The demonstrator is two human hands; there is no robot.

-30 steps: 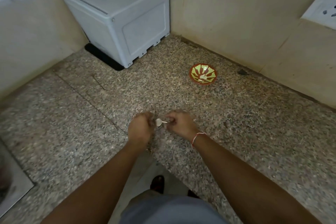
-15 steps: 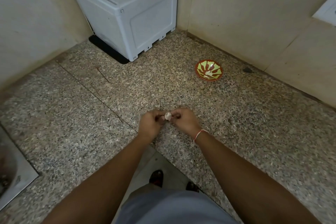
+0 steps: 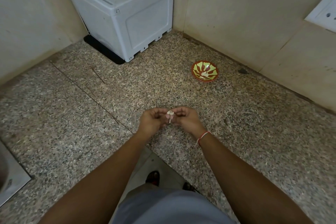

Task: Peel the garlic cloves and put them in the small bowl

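- Far left, at the frame's edge, the corner of a metal sink (image 3: 11,178) is set into the speckled granite counter (image 3: 72,123).
- Behind, in the corner of the walls, a white box (image 3: 127,11) stands on a dark mat (image 3: 101,51), well apart from the work.
- The left hand (image 3: 151,122) is held just above the counter, fingers curled in, pinching one side of the clove (image 3: 170,113).
- The clove sits between the two hands at the fingertips. A pale strip of skin hangs down from it, so I judge the peeling to be under way but not finished.
- The right hand (image 3: 187,120), with a red-and-white thread (image 3: 203,135) at the wrist, grips the clove's other side, fingers bent around it.
- Further right and back, near the wall, the bowl (image 3: 205,71) rests on the counter, well apart from the hands. Something pale lies at its middle. It may be cloves already peeled, but it is too small to be sure.
- Far right, a white socket (image 3: 325,14) is fixed on the wall.
- No other garlic shows on the counter, so how many cloves remain cannot be told.
- Left to do, as I judge it: strip the rest of the skin, then carry this clove forward and right to the bowl.
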